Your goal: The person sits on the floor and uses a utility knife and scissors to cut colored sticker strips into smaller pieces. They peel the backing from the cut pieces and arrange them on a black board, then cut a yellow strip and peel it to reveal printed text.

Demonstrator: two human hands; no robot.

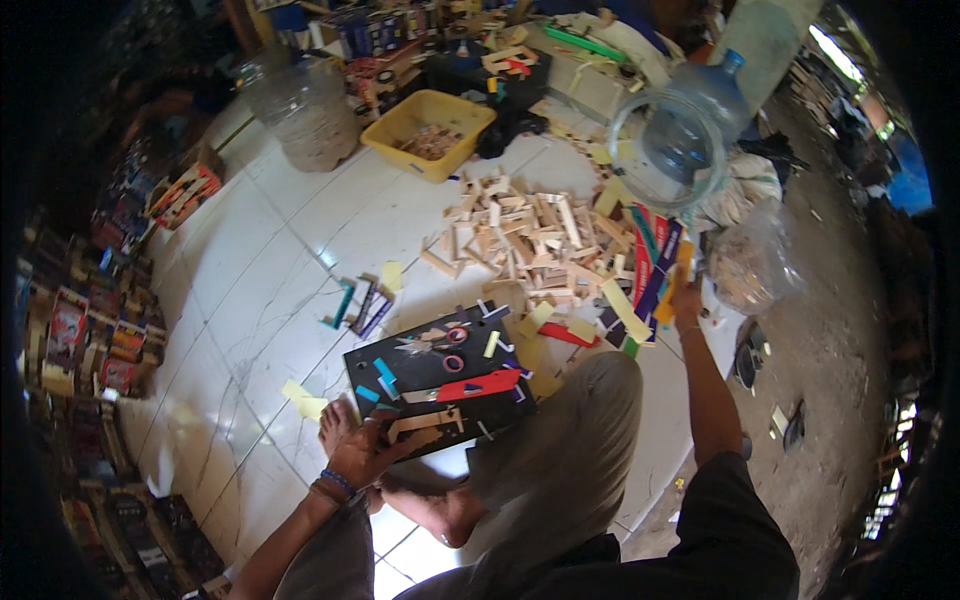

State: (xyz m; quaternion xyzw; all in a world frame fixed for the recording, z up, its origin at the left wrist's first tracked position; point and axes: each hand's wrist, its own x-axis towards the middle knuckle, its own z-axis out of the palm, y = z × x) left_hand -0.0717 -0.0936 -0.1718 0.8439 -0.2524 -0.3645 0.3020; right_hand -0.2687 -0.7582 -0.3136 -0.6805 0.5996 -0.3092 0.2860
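Observation:
Across my lap lies a black board [400,360] with scissors [440,345], a red-handled cutter knife [480,385], and small teal and purple pieces on it. My left hand [360,455] rests at the board's near left edge, thumb and fingers apart. Beside its fingertips is a small light wooden piece [425,422]; contact between them is hard to make out. My right arm reaches out to the right, where my right hand [685,303] closes on an orange strip [684,262]. Red and purple printed strips [655,265] lie fanned out just left of it.
A heap of small wooden pieces [530,235] covers the tiles ahead. Behind it stand a yellow basin [430,140], a clear plastic container [305,115] and a blue water bottle [720,95]. A plastic bag [750,265] sits at right. Stacked boxes [95,340] line the left.

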